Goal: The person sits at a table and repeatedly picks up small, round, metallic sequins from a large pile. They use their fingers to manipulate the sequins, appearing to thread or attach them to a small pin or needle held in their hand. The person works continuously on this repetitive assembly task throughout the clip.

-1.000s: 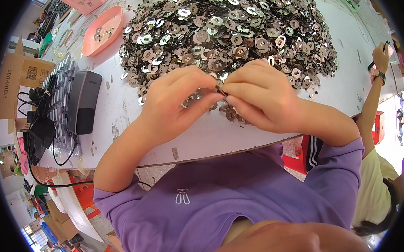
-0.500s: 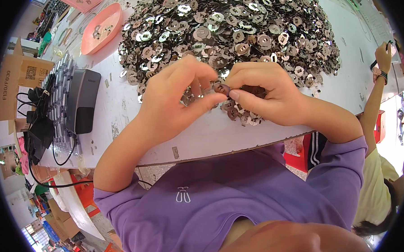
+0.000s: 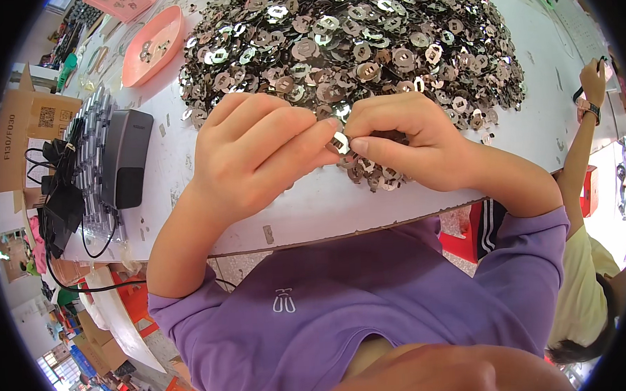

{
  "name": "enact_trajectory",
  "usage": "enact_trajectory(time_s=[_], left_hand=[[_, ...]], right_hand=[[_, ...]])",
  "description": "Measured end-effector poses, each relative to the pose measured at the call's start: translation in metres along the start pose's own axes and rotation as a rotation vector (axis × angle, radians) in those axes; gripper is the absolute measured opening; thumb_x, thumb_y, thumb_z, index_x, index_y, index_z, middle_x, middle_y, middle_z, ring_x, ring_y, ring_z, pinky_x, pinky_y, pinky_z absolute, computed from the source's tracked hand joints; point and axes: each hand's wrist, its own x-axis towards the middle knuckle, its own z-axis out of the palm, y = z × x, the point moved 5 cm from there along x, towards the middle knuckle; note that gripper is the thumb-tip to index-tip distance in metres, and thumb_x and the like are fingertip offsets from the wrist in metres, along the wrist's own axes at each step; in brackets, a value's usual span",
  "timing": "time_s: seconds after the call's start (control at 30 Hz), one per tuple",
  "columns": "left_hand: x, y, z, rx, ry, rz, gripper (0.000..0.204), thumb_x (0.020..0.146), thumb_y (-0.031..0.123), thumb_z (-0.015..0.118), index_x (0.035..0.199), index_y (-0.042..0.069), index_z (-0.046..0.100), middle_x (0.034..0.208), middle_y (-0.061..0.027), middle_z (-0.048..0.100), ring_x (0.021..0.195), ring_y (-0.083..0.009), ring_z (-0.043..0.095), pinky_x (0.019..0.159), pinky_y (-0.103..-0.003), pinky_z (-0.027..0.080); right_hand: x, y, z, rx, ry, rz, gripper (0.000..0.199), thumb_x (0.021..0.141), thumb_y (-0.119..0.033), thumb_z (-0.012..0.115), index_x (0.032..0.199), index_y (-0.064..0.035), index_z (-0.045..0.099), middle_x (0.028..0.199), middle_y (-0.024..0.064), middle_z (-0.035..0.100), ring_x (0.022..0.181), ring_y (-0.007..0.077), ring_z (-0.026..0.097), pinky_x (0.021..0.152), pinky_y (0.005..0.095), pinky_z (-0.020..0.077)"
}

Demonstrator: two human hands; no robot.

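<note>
Pinched between the fingertips of left hand point(image 3: 255, 156) and right hand point(image 3: 401, 139): one small metal piece point(image 3: 340, 142), just above the table point(image 3: 307, 210) edge. Beyond, a huge heap of metal pieces point(image 3: 362, 46), seemingly mostly unhandled; pink tray point(image 3: 154, 45) nearly bare.

Bright, even daylight is flooding the white worktable point(image 3: 533, 126). The big heap of small silvery stamped metal discs point(image 3: 362, 46) is throwing scattered glints, strongest toward its far-left side. Soft shadows are pooling just below the heap, under the hands. Focus is holding sharp at the heap. Fisheye distortion is bending the table's near edge, and a black vignette is ringing everything outward of it.
</note>
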Motion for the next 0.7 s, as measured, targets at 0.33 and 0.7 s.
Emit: enact_trajectory(time_s=[0.33, 0.7], left_hand=[[0.000, -0.005, -0.003, -0.157, 0.032, -0.030, 0.035, 0.059, 0.022, 0.077, 0.085, 0.002, 0.065, 0.075, -0.0049, 0.058, 0.065, -0.0209, 0.055, 0.056, -0.029, 0.041], [-0.002, 0.000, -0.001, -0.028, 0.008, 0.011, 0.036, 0.063, 0.025, 0.075, 0.088, 0.001, 0.064, 0.078, -0.0060, 0.058, 0.068, -0.0217, 0.056, 0.058, -0.031, 0.043]], right_hand=[[0.000, -0.004, 0.002, 0.065, -0.005, -0.166, 0.010, 0.083, -0.008, 0.056, 0.082, 0.0019, 0.056, 0.073, 0.0103, 0.055, 0.065, 0.0220, 0.053, 0.059, 0.0315, 0.0414], [-0.003, -0.005, 0.001, -0.047, 0.119, -0.102, 0.011, 0.075, -0.007, 0.059, 0.073, 0.0026, 0.056, 0.064, 0.0105, 0.054, 0.058, 0.0229, 0.054, 0.052, 0.0328, 0.0424]])
